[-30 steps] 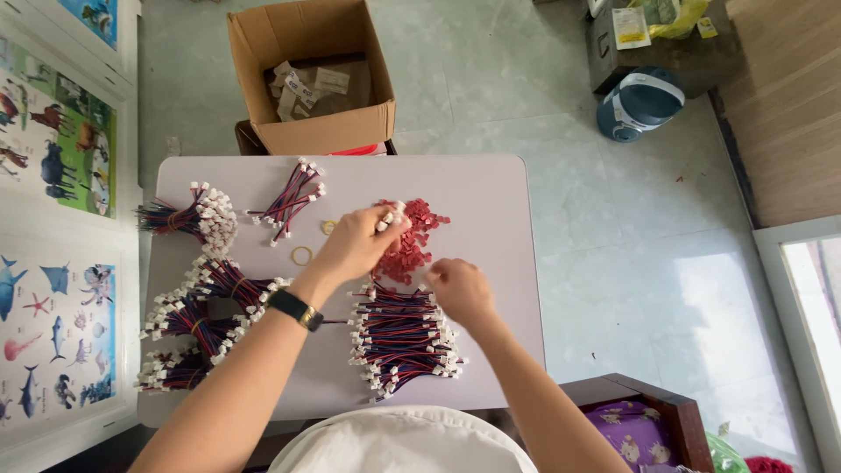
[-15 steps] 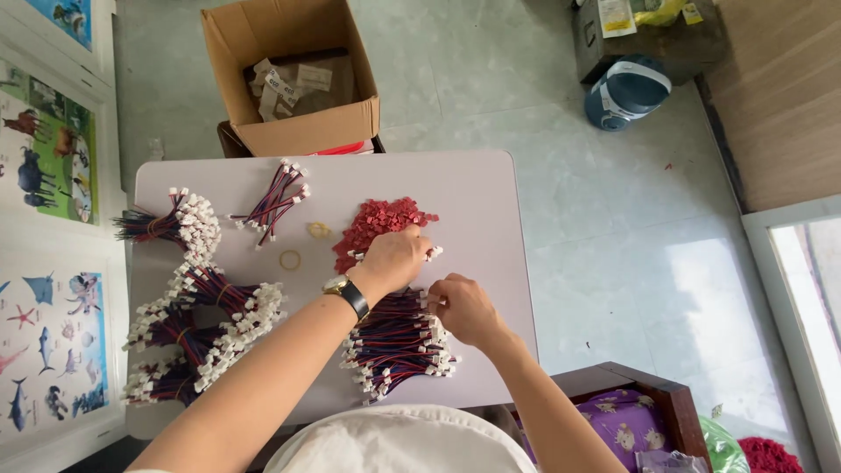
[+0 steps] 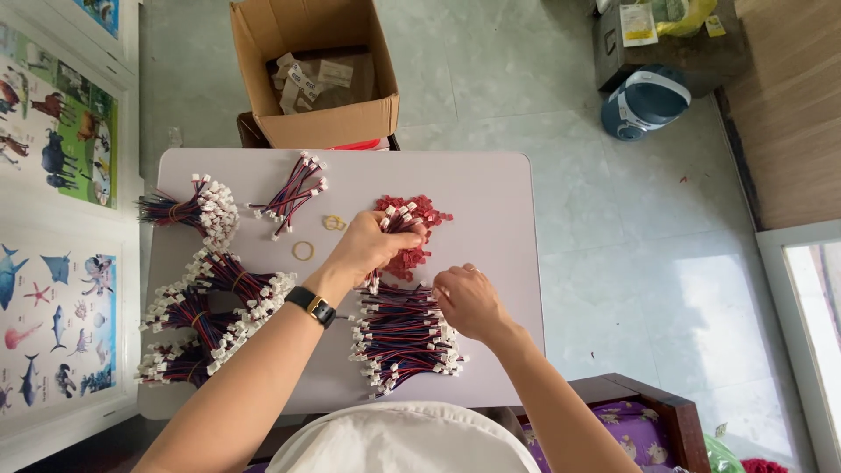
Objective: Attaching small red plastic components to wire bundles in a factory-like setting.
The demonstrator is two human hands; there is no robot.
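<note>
One loose pile of wire leads (image 3: 405, 342) with white plugs lies at the near centre of the table (image 3: 491, 188), with a heap of small red connectors (image 3: 412, 229) just beyond it. At the left sit about five banded wire bundles (image 3: 206, 302), the topmost bundle (image 3: 194, 210) apart from the rest, and a small unbanded bunch (image 3: 293, 194) beside it. Two rubber bands (image 3: 303, 251) lie between that bunch and the red heap. The table is pale grey, on a light tiled floor. One open cardboard box (image 3: 315, 74) stands at its far edge; animal posters (image 3: 53, 149) line the left; a blue-and-white appliance (image 3: 644, 101) sits on the floor at upper right. The left hand (image 3: 372, 250), a black watch (image 3: 311, 307) on its wrist, is curled over the red heap, pinching a few leads by their white plugs. The right hand (image 3: 469, 302) rests on the right edge of the loose pile, fingers bent down onto the wires; whether it grips any cannot be told.
</note>
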